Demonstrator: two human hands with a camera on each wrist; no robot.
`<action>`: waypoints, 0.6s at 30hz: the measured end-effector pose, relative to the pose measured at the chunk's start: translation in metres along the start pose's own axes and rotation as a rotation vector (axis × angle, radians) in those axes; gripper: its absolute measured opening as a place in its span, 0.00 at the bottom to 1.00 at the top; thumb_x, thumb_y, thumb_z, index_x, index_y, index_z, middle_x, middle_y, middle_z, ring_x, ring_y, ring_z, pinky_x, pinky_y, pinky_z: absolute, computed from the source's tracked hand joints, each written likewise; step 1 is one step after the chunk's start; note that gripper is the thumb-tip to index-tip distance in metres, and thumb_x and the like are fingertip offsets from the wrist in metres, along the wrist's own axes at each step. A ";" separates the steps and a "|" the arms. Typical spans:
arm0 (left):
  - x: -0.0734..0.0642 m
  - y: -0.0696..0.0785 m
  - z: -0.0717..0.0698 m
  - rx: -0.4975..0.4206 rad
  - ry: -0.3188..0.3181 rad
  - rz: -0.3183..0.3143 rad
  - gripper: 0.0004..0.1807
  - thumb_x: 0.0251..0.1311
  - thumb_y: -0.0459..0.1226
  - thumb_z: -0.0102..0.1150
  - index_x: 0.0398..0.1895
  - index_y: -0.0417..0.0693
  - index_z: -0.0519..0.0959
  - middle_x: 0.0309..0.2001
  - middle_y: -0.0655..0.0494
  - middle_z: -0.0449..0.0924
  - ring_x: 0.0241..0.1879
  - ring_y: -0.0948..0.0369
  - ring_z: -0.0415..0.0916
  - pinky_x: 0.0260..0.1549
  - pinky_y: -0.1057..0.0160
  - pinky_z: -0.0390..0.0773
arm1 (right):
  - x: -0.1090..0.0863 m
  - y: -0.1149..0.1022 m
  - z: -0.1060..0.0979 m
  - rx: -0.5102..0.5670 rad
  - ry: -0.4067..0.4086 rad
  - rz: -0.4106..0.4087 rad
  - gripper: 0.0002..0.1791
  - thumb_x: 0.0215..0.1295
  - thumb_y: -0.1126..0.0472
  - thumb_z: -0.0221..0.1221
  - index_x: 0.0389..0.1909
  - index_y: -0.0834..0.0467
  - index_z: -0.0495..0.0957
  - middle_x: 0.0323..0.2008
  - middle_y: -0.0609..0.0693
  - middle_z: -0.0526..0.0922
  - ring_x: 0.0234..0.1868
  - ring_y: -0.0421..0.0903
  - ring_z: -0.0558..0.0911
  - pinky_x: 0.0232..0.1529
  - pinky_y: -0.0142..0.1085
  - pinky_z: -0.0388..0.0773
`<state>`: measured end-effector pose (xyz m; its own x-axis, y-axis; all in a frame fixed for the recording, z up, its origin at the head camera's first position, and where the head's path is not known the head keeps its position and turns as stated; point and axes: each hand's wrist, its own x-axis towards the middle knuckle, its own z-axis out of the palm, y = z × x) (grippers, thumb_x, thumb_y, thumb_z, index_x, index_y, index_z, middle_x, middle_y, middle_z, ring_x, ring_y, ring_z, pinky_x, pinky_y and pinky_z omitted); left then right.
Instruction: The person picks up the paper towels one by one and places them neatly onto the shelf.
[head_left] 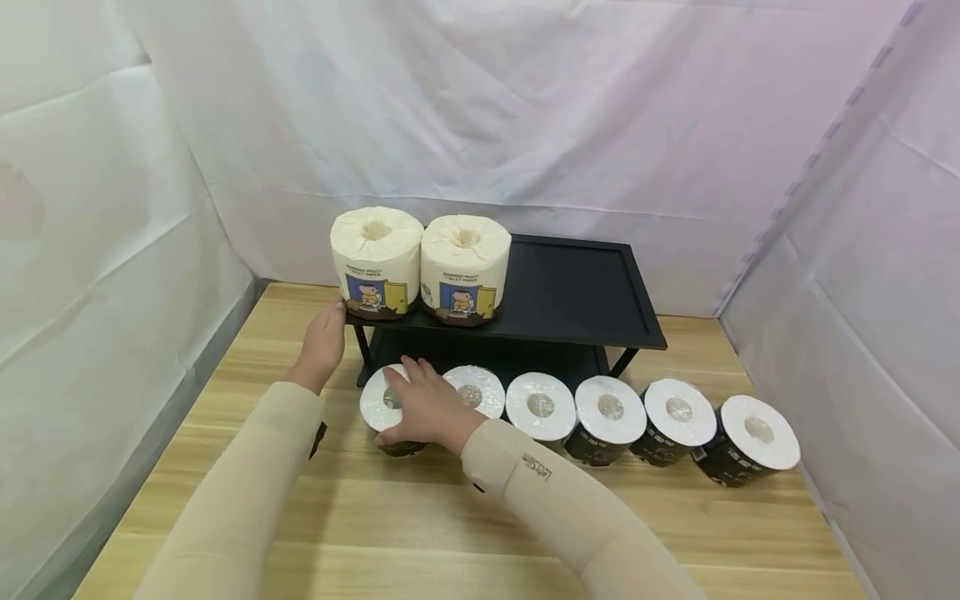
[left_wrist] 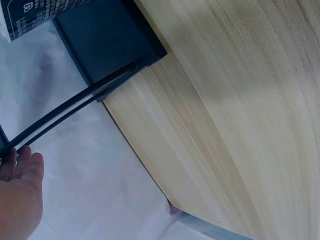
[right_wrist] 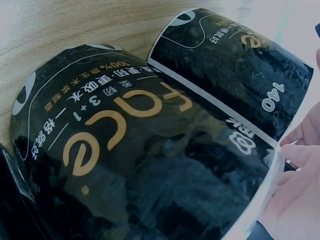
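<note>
My left hand [head_left: 324, 346] grips the left front corner of a black two-tier shelf [head_left: 573, 287]; in the left wrist view its fingertips meet the top tier's edge beside a leg. With spread fingers and thumb, my right hand [head_left: 433, 406] holds the leftmost black-wrapped toilet roll [head_left: 373, 406] from above, its white end up. In the right wrist view, that roll [right_wrist: 225, 60] shows partly behind a neighbouring roll [right_wrist: 165, 150] lettered "Face". Two cream-wrapped toilet rolls, one at the left end [head_left: 378, 262] and one beside it [head_left: 467, 271], stand on the top tier.
Several more black-wrapped rolls stand in a row to the right along the shelf's front, from a nearer one [head_left: 540, 408] to the rightmost [head_left: 757, 437]. Under them is a wooden table [head_left: 420, 533]. White cloth [head_left: 480, 100] hangs behind and at both sides.
</note>
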<state>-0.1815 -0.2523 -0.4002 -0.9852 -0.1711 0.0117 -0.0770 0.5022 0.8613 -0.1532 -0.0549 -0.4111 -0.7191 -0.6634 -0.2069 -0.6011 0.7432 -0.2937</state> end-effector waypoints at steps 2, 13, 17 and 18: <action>0.000 0.002 0.001 -0.003 0.003 -0.003 0.33 0.75 0.48 0.16 0.75 0.36 0.49 0.75 0.39 0.47 0.74 0.43 0.43 0.72 0.45 0.45 | 0.001 -0.001 0.000 -0.003 -0.004 0.001 0.56 0.48 0.32 0.67 0.75 0.47 0.53 0.75 0.56 0.51 0.74 0.59 0.52 0.70 0.48 0.61; -0.002 0.003 0.001 -0.015 0.006 0.011 0.34 0.75 0.49 0.16 0.74 0.36 0.51 0.74 0.39 0.50 0.74 0.44 0.44 0.72 0.46 0.46 | 0.007 -0.008 0.001 -0.082 -0.008 0.010 0.50 0.51 0.34 0.65 0.73 0.48 0.58 0.72 0.56 0.56 0.69 0.55 0.61 0.62 0.46 0.71; -0.004 0.004 0.000 -0.011 0.005 0.007 0.34 0.75 0.49 0.16 0.74 0.37 0.51 0.74 0.39 0.50 0.74 0.44 0.45 0.72 0.45 0.47 | 0.009 -0.009 0.002 -0.108 0.001 0.011 0.49 0.50 0.35 0.65 0.73 0.48 0.60 0.69 0.55 0.59 0.65 0.53 0.63 0.59 0.45 0.73; -0.004 0.004 0.000 -0.011 0.005 0.006 0.33 0.75 0.49 0.17 0.74 0.37 0.52 0.74 0.39 0.50 0.74 0.44 0.45 0.72 0.45 0.47 | 0.010 -0.009 0.003 -0.114 0.005 0.012 0.49 0.50 0.35 0.65 0.72 0.48 0.61 0.69 0.55 0.59 0.65 0.53 0.64 0.59 0.44 0.73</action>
<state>-0.1780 -0.2499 -0.3969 -0.9848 -0.1725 0.0198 -0.0691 0.4942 0.8666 -0.1537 -0.0685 -0.4130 -0.7280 -0.6543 -0.2048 -0.6281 0.7562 -0.1832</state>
